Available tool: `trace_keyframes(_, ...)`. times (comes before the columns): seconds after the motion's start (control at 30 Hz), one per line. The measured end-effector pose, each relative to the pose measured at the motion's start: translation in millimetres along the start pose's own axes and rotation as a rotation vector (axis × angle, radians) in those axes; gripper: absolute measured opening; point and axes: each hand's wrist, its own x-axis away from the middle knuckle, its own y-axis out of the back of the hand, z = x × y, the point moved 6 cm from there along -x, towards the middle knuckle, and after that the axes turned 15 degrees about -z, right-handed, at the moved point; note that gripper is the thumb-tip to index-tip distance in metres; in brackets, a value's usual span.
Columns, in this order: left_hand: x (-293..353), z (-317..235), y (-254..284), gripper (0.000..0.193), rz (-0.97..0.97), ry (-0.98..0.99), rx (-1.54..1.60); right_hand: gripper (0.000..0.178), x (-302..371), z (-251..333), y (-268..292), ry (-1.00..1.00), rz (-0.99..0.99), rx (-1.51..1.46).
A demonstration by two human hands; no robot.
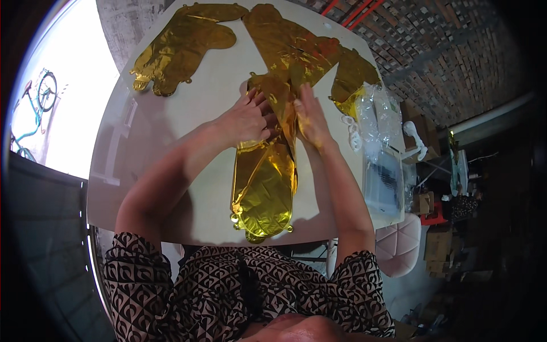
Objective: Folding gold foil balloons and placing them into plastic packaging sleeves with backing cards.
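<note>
A flat, uninflated gold foil balloon [265, 194] lies lengthwise on the white table, its near end close to the front edge. My left hand [245, 122] rests on the upper part of this balloon, fingers spread and slightly bent over the foil. Along the right edge of the same foil my right hand [311, 121] lies with its fingers stretched out, touching the folded side. Between the two hands the foil is creased and partly raised. Its far end meets another gold foil balloon [279, 34], and where one stops and the other starts is hard to see.
More gold foil pieces lie at the far left [182, 43] and far right [353, 74] of the table [142, 194]. Clear plastic packaging [379, 117] and a plastic-wrapped pack [383, 182] sit along the right edge. A pinkish padded chair [399, 245] stands beyond it.
</note>
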Motion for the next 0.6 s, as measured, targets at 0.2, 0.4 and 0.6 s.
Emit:
trace_keyframes(0.2, 8.5, 4.7, -1.1, 0.057, -0.166, 0.012, 0.015, 0.056, 7.4, 5.7, -21.2, 0.171, 0.140, 0.156)
trace_keyframes(0.4, 5.0, 0.5, 8.4, 0.072, 0.132, 0.071, -0.119, 0.057, 9.0, 4.1, -19.0, 0.144, 0.120, 0.218)
trace_keyframes(0.6, 7.1, 4.6, 10.1, 0.090, -0.091, 0.110, -0.110, 0.058, 8.4, 6.6, -14.6, 0.182, 0.016, 0.172)
